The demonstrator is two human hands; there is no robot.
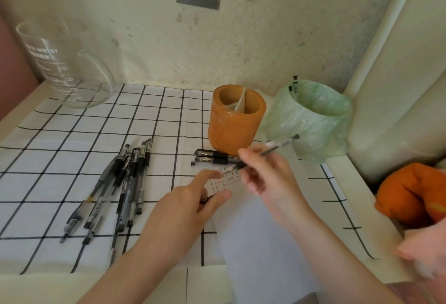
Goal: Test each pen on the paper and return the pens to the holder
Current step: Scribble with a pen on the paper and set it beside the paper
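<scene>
On the paper [260,231], close before the orange holder [231,130], the right hand [263,176] pinches a pen [277,145] in curled fingers, its tip at the test marks. The left hand [190,204] lays stretched fingers on the sheet, probably to steady it. More pens [130,178] wait at left.

The jug [65,67] at upper left was clear, glossy glass. The green bag [311,120] at right was thin, crinkled plastic. The paper [260,231] looked smooth and matt.
</scene>
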